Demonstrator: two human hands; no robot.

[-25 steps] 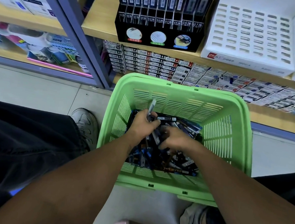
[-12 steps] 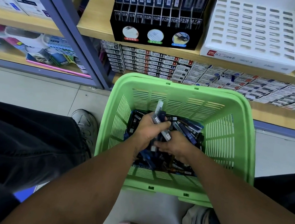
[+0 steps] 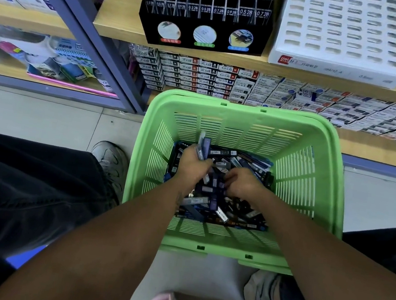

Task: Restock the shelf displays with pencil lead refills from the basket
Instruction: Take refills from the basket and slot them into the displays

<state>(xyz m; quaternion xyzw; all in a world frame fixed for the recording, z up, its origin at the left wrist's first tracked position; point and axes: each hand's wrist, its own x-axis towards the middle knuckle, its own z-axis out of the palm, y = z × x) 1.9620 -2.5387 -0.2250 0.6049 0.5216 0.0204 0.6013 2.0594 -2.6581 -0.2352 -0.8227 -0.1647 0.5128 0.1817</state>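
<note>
A green slatted basket point(image 3: 313, 191) stands on the floor in front of the shelves. Its bottom is covered by a heap of dark pencil lead refill packs point(image 3: 212, 202). My left hand point(image 3: 192, 165) is down in the basket and grips a small bunch of refill packs point(image 3: 203, 147) that stick up past its fingers. My right hand point(image 3: 244, 184) lies with curled fingers in the heap beside it; what it holds is hidden. On the wooden shelf above stands the black lead refill display point(image 3: 206, 11) with labelled slots, 0.3 to 0.9 2B.
A white slotted display box point(image 3: 340, 35) stands to the right of the black one. Stacked small boxes point(image 3: 227, 80) fill the lower shelf behind the basket. A grey shelf post point(image 3: 81, 31) slants down at left. My shoes point(image 3: 111, 160) flank the basket on the tiled floor.
My left hand has risen slightly with more refill packs gathered in it. My right hand drew apart from it to the right, still digging in the heap.
</note>
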